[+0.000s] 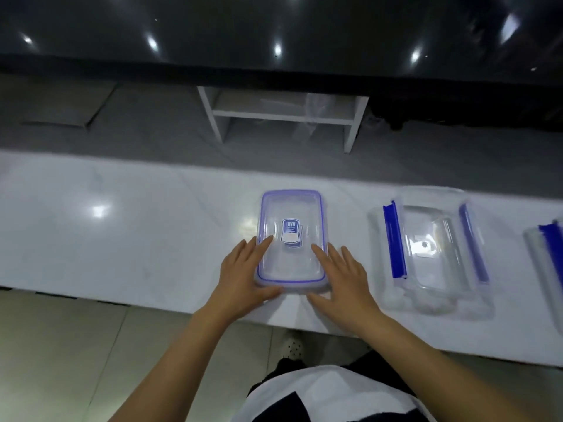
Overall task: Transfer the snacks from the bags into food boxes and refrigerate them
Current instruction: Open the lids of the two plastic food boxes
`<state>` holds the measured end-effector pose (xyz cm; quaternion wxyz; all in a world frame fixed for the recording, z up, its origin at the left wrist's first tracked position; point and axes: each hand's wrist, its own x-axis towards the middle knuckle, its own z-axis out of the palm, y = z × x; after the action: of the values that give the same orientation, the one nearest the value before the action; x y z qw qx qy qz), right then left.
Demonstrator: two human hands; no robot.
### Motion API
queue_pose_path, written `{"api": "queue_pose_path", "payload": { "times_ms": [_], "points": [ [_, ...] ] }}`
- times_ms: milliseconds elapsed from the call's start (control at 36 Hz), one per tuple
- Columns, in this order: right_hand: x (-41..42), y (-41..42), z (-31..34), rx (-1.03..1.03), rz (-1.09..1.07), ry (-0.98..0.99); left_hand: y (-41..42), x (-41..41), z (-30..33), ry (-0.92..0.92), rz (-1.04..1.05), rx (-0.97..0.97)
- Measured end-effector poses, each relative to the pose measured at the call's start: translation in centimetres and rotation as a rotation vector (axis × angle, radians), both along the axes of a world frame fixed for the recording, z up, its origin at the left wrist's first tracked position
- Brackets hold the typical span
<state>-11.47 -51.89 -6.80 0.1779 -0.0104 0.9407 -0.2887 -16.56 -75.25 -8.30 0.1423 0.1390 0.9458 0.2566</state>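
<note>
- A clear food box (292,239) sits on the white worktop (122,226), close to the near edge and roughly midway along what I can see of it. It looks upside down or lidded, with a blue line running round its rim and a blue label in the middle; I cannot tell which way up it is.
- The left hand (243,275) lies against the box's left side, fingers straight and close together along its top face, thumb stretched along the near edge of the box.
- The right hand (341,278) mirrors it on the right side, fingers straight and slightly spread, index fingertip on the top face, thumb reaching toward the box's near right corner. Both hands are flat, not curled round anything.
- Further right on the worktop, well apart from the box, lies a clear lid (432,254) with blue clasps on its two long sides.
- At the far right edge of the view a second piece (551,257) with a blue clasp is cut off.
- Beyond the worktop's far edge stands a white shelf (283,117) on the grey floor, with something clear and crumpled on it, too blurred to name.
</note>
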Motion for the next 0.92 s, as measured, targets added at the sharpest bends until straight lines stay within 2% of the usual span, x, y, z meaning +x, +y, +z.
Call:
{"api": "queue_pose_path", "payload": {
  "times_ms": [194, 306, 361, 472, 556, 695, 806, 917],
  "points": [
    [0.3, 0.7, -0.7, -0.021, -0.005, 0.005, 0.3, 0.1, -0.1, -0.041, 0.006, -0.022],
    [0.5, 1.2, 1.2, -0.015, -0.002, -0.095, 0.8, 0.5, 1.7, -0.103, 0.041, -0.040],
    [1.3, 1.8, 2.9, 0.005, 0.003, -0.130, 1.5, 0.9, 3.5, -0.066, 0.035, -0.020],
    [4.9, 5.3, 7.5, 0.000, -0.038, 0.012, 6.7, 1.0, 7.1, 0.020, -0.065, 0.056],
    [8.8, 10.7, 10.4, 0.043, -0.235, 0.098, 14.0, 1.6, 8.5, 0.044, -0.237, 0.112],
    [14.0, 18.4, 12.2, 0.035, -0.548, 0.109, 22.8, 3.1, 9.3, 0.087, -0.448, 0.132],
    [19.6, 26.1, 12.7, -0.042, -0.816, 0.137, 31.6, 5.7, 9.4, 0.096, -0.504, 0.152],
    [24.9, 33.4, 12.9, -0.033, -0.968, 0.147, 39.7, 9.1, 10.1, 0.069, -0.589, 0.118]
  ]
}}
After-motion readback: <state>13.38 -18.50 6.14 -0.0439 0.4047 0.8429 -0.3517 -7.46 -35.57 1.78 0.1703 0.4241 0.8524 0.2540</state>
